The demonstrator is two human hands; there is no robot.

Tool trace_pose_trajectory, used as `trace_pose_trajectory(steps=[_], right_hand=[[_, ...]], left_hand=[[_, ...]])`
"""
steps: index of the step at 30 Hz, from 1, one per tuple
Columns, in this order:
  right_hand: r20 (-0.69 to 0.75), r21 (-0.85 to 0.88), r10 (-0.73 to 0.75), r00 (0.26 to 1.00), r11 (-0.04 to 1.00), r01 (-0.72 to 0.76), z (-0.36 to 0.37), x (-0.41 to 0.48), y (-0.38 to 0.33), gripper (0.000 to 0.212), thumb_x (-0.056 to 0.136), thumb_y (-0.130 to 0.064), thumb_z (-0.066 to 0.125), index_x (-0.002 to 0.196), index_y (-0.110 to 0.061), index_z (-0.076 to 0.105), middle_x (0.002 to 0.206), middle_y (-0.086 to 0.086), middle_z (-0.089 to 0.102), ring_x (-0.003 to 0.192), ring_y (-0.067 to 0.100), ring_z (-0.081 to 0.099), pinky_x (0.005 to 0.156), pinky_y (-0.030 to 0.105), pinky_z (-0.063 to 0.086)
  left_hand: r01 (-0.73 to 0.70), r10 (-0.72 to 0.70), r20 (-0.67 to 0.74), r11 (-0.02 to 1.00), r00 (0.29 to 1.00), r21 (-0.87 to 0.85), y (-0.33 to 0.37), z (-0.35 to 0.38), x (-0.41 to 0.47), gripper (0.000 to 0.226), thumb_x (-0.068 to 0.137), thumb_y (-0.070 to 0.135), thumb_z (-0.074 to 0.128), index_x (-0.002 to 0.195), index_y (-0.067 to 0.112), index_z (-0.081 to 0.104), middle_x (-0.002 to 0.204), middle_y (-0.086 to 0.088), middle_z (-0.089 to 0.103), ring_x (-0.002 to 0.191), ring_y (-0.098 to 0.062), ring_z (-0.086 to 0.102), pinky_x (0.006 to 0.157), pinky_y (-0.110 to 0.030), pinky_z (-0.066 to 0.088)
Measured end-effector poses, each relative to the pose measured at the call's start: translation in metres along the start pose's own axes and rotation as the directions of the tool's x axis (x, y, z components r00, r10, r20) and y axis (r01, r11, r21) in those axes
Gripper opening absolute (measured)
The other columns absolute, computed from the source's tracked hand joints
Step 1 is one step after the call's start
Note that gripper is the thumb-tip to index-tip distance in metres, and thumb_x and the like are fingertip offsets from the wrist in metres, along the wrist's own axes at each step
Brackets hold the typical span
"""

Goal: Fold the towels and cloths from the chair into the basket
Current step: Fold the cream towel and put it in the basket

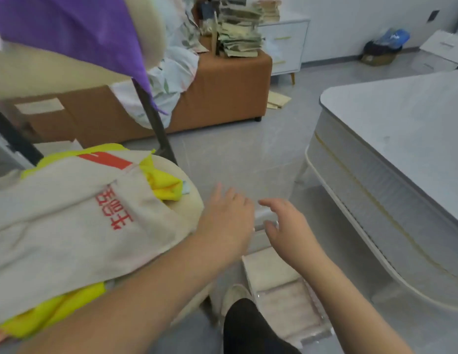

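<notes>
Right of the chair (190,200), left hand (225,215) and right hand (286,226) hover apart, empty, fingers loose. Beige towel (69,221), yellow cloth (164,185) and purple cloth (82,29) are unfolded on the chair. Basket (321,328), beside the chair on the floor, holds a few folded pieces, so probably partway done.

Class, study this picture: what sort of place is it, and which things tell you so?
Probably a living room in a home: an orange sofa heaped with bedding, a white cabinet with drawers, and a low grey table.
</notes>
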State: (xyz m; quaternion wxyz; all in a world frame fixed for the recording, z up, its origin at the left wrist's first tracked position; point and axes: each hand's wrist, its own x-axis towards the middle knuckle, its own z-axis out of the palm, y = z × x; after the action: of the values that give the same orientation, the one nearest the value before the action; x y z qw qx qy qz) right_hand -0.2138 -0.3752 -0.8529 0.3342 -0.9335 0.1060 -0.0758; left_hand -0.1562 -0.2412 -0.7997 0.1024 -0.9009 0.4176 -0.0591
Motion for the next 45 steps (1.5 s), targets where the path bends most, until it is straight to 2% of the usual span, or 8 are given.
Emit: trace_pose_trajectory(steps=[6,12,22,27,33,36,40,45], right_hand=[[0.118,0.050,-0.165,0.979,0.986,0.160,0.015,-0.009,-0.141,0.045,0.091,-0.007,0.054,0.133,-0.022,0.051,0.136,-0.005,0.049,0.122,0.014,0.049,0.096,0.018,0.034],[0.171,0.048,-0.121,0.978,0.992,0.115,0.072,-0.006,-0.215,0.051,0.087,-0.008,0.054,0.136,-0.022,0.048,0.135,0.002,0.050,0.122,0.018,0.048,0.095,0.021,0.034],[-0.061,-0.038,0.130,0.990,0.990,-0.132,0.100,0.018,-0.226,0.043,0.091,-0.035,0.055,0.128,-0.013,0.048,0.127,0.009,0.050,0.118,0.030,0.047,0.099,0.043,0.040],[0.006,0.005,0.217,0.976,0.976,-0.217,0.089,0.028,-0.226,0.038,0.089,-0.040,0.058,0.123,-0.024,0.050,0.108,-0.002,0.060,0.106,0.023,0.058,0.088,0.035,0.045],[-0.062,-0.004,0.153,0.986,0.988,-0.154,0.079,0.034,-0.236,0.020,0.095,-0.034,0.044,0.113,-0.031,0.052,0.073,-0.011,0.057,0.080,0.014,0.056,0.103,0.039,0.027],[0.000,0.089,0.166,0.986,0.982,-0.165,0.076,0.035,-0.235,0.020,0.092,-0.024,0.048,0.110,-0.027,0.057,0.074,-0.010,0.054,0.079,0.016,0.057,0.084,0.037,0.049],[-0.057,0.199,0.200,0.978,0.962,-0.185,0.069,0.040,-0.227,0.028,0.092,-0.019,0.048,0.119,-0.023,0.055,0.089,-0.006,0.055,0.086,0.018,0.054,0.072,0.032,0.046],[0.118,0.270,0.232,0.966,0.928,-0.256,0.071,0.044,-0.224,0.033,0.084,-0.041,0.060,0.110,-0.022,0.064,0.099,-0.004,0.068,0.094,0.016,0.064,0.074,0.032,0.051]], left_hand=[[0.271,-0.319,-0.358,0.946,0.878,-0.180,-0.121,-0.021,-0.132,0.034,0.067,0.008,0.060,0.099,0.011,0.071,0.103,-0.008,0.067,0.095,-0.030,0.065,0.098,-0.045,0.034],[0.454,-0.572,-0.237,0.793,0.786,-0.407,-0.169,0.000,-0.195,0.034,0.074,0.013,0.062,0.108,0.013,0.067,0.107,-0.007,0.066,0.095,-0.032,0.063,0.082,-0.042,0.051],[0.600,-0.673,-0.108,0.711,0.732,-0.367,-0.190,0.011,-0.187,0.049,0.092,0.037,0.054,0.138,0.025,0.043,0.116,-0.004,0.052,0.098,-0.029,0.058,0.079,-0.039,0.044],[0.586,-0.678,-0.260,0.730,0.688,-0.352,-0.196,0.017,-0.176,0.009,0.079,0.015,0.070,0.087,0.017,0.066,0.086,-0.006,0.055,0.079,-0.031,0.055,0.065,-0.042,0.042],[0.548,-0.637,-0.322,0.769,0.700,-0.329,-0.205,0.030,-0.167,0.035,0.077,0.013,0.070,0.110,0.021,0.062,0.110,-0.002,0.060,0.110,-0.027,0.054,0.101,-0.055,0.028],[0.562,-0.687,-0.396,0.727,0.610,-0.395,-0.211,0.023,-0.168,0.017,0.083,0.016,0.054,0.095,0.019,0.066,0.091,-0.003,0.062,0.097,-0.030,0.057,0.094,-0.047,0.030],[0.571,-0.870,-0.286,0.482,0.401,-0.665,-0.221,0.005,-0.181,0.015,0.088,0.012,0.044,0.098,0.015,0.055,0.084,-0.011,0.063,0.079,-0.037,0.056,0.084,-0.043,0.033],[0.605,-0.828,-0.271,0.548,0.491,-0.577,-0.225,0.014,-0.187,0.041,0.069,-0.010,0.046,0.099,0.017,0.056,0.108,-0.009,0.056,0.101,-0.033,0.049,0.081,-0.043,0.029]])
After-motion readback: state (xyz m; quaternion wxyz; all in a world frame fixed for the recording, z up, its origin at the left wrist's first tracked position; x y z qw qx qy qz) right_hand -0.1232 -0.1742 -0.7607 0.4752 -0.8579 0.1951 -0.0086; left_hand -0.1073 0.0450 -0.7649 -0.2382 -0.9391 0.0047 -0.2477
